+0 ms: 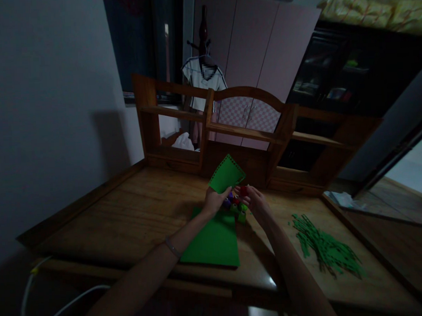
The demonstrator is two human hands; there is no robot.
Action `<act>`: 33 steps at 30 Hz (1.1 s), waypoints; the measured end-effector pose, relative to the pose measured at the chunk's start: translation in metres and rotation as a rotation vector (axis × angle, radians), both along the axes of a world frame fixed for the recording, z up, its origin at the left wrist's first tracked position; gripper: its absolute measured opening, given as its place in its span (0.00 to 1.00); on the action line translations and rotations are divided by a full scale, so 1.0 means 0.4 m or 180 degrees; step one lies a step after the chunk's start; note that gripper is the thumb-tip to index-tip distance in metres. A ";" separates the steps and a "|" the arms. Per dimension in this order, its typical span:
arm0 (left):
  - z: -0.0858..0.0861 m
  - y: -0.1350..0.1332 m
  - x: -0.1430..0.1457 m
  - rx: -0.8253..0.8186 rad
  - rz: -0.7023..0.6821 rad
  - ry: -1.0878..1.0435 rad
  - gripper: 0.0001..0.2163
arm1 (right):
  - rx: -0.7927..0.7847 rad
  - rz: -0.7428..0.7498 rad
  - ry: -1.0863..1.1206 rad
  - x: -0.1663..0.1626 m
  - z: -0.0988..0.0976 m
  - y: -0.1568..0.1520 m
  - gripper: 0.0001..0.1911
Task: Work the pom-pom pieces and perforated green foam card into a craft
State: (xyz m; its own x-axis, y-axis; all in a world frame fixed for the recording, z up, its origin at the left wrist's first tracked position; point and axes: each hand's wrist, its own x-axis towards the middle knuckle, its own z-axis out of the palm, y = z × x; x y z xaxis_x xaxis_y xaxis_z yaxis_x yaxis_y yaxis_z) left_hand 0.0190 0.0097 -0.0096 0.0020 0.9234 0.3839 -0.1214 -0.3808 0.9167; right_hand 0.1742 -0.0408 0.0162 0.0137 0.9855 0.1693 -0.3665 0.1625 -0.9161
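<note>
A green paper card (226, 174) with a row of small holes along its edges is pinched in my left hand (215, 202), tilted up above the table. Close to the card's lower right corner, my right hand (256, 202) is closed around a small red craft punch (243, 191). Several similar small punches (242, 216) in green, purple and red stand on the table just below my hands. Under my left forearm lies a larger green paper sheet (215, 246), or a stack of them.
Thin green paper strips (327, 248) lie in a loose pile at the right of the wooden table (129, 213). A wooden shelf unit (244, 126) rises along its back edge. A white cable (68, 306) hangs at the front left.
</note>
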 end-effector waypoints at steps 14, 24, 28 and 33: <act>-0.015 0.018 0.005 0.0264 0.0044 -0.0179 0.18 | 0.0057 0.0088 -0.0039 -0.003 -0.001 0.000 0.13; 0.000 0.004 0.003 0.0184 -0.0016 -0.0202 0.17 | 0.0052 0.0028 0.0006 -0.002 0.001 0.000 0.14; 0.005 0.000 0.002 0.0030 -0.0013 -0.0175 0.17 | -0.0040 0.0092 -0.0010 -0.004 0.004 -0.002 0.16; 0.012 -0.004 0.004 0.0074 -0.0031 -0.0173 0.19 | -0.0079 0.0027 -0.0029 -0.008 0.001 0.000 0.16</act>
State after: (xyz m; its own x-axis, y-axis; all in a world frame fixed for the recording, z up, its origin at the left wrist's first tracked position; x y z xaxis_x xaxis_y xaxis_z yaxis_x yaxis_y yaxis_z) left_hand 0.0206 0.0079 -0.0048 -0.0104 0.9143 0.4049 -0.1746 -0.4003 0.8996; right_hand 0.1712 -0.0408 0.0166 0.0040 0.9894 0.1450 -0.3595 0.1367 -0.9231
